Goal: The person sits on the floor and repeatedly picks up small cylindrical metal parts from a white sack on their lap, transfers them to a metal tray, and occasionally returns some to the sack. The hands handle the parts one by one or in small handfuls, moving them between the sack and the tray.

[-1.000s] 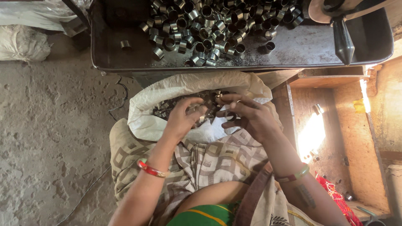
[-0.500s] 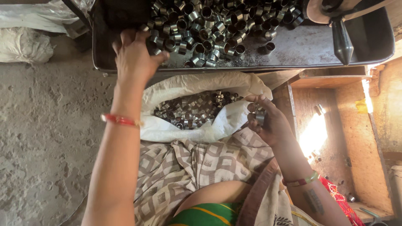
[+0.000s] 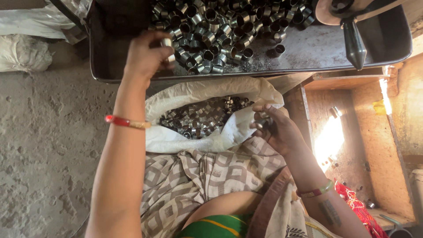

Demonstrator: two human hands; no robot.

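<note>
My left hand pinches a metal ring over the tray; right hand cups more (small, stiff, slippery: I'd grip the rims).

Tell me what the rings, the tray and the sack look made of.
Rings: likely steel, grey and glossy, with bright glints on their rims. Tray: dark sheet metal by its thin rolled edge, dull and scuffed. Sack: white woven plastic, it seems, soft and creased with a faint sheen.
</note>
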